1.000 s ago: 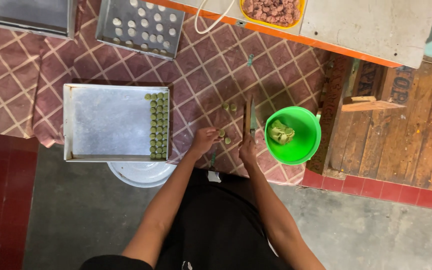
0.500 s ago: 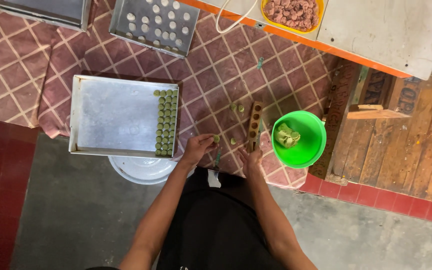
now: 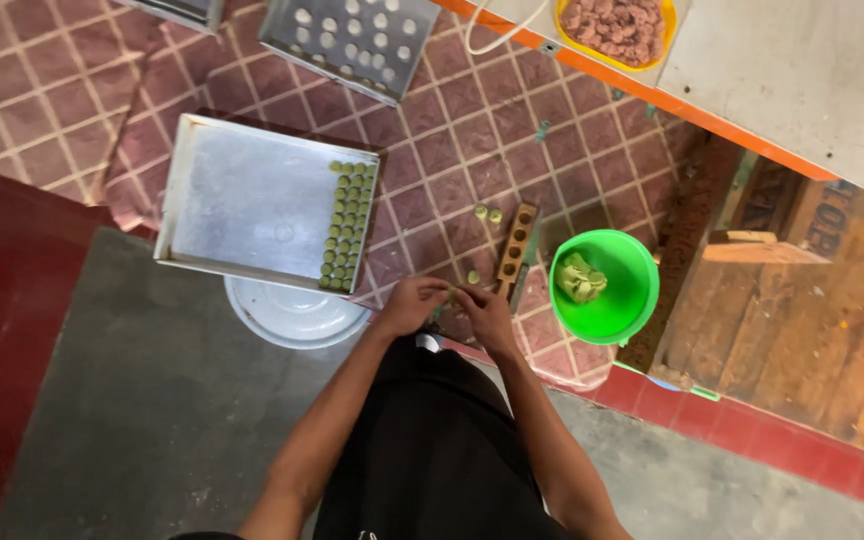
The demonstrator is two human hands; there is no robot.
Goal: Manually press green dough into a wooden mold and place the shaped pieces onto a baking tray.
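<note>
My left hand point(image 3: 410, 304) and my right hand point(image 3: 486, 316) meet at the near edge of the checkered cloth, fingers pinched together on a small green piece of dough between them. Just beyond my right hand lies a long wooden mould point(image 3: 516, 243) with a row of round holes. Three small green dough pieces point(image 3: 487, 214) lie loose on the cloth near it. A green bowl point(image 3: 632, 285) holding a lump of green dough point(image 3: 581, 278) stands to the right. To the left sits a metal tray point(image 3: 242, 200) with rows of green dough rounds point(image 3: 346, 224) along its right side.
A white round lid point(image 3: 295, 315) pokes out under the tray's near edge. A second tray with pale rounds point(image 3: 352, 38) lies farther back. A yellow bowl of brownish pieces point(image 3: 617, 25) stands on an orange-edged surface. A wooden crate point(image 3: 802, 300) is at right.
My view has shifted, so everything sits lower and more to the right in frame. Both hands have drawn together near the cloth's edge, closer to my body, off the wooden mould.
</note>
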